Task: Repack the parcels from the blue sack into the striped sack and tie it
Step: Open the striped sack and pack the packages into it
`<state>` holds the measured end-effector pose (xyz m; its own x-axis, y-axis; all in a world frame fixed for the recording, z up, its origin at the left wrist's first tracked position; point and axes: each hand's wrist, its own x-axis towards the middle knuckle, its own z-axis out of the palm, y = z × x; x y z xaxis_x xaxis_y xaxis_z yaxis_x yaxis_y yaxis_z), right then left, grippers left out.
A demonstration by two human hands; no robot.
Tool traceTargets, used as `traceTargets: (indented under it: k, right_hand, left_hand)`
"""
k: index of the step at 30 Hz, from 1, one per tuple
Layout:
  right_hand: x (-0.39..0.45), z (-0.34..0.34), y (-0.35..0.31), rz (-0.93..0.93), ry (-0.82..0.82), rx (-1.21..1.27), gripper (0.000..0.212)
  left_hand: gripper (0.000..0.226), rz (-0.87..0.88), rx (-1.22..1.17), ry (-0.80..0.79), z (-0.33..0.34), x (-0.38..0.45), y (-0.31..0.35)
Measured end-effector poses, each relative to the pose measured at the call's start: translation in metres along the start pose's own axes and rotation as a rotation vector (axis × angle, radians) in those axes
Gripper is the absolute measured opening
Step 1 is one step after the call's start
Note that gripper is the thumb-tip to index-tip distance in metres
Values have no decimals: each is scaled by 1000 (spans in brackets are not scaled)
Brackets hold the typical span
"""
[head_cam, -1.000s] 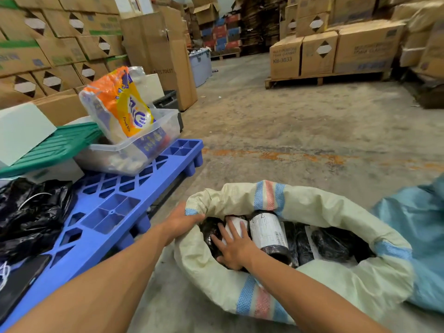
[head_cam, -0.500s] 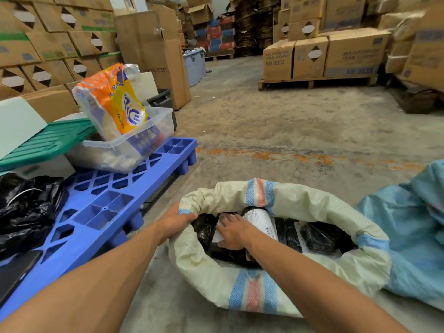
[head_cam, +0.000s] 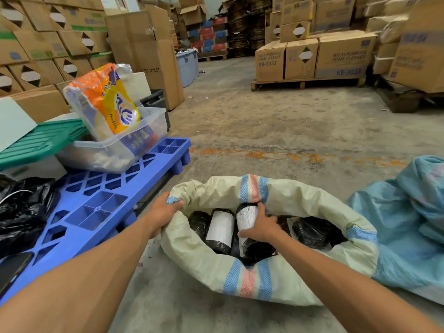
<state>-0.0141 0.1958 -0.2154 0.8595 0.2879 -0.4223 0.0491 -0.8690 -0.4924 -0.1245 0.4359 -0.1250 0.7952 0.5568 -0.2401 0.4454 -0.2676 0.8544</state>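
Right hand (head_cam: 260,228) is inside the open mouth of the striped sack (head_cam: 300,195), with its fingers curled around a black labelled parcel (head_cam: 247,217). Left hand (head_cam: 163,212) grips the rolled rim of the same sack on its left side. A second labelled parcel (head_cam: 219,229) lies just beside the held one, and other black parcels (head_cam: 310,230) lie further right in the sack. The blue sack (head_cam: 408,227) lies on the floor, touching the striped sack on the right. A blue pallet (head_cam: 96,212) is on the left.
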Motion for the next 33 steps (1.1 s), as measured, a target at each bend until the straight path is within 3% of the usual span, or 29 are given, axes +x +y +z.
traceTargets:
  k: [5, 10, 13, 17, 24, 28, 31, 33]
  right_hand:
    - [1, -2, -6, -59, -31, 178, 128]
    - [-3, 4, -60, -187, -149, 316, 118]
    - [4, 29, -90, -147, -202, 445, 124]
    - [15, 59, -119, -106, -172, 507, 125]
    - [38, 76, -175, 23, -114, 805, 104]
    - [39, 89, -186, 0, -182, 678, 119]
    - [43, 92, -178, -120, -145, 579, 83]
    - [50, 93, -178, -101, -184, 515, 86]
  left_hand:
    - [60, -45, -94, -12, -4, 4, 3]
    - [51, 25, -96, -13, 4, 3, 5]
    - [32, 95, -122, 2, 10, 0, 8]
    - [44, 131, -221, -43, 5, 5, 0]
    - [37, 86, -424, -224, 2, 13, 0]
    - [37, 103, -405, -166, -13, 26, -7]
    - [42, 168, -373, -89, -20, 36, -7]
    - [43, 197, -337, -81, -15, 39, -4]
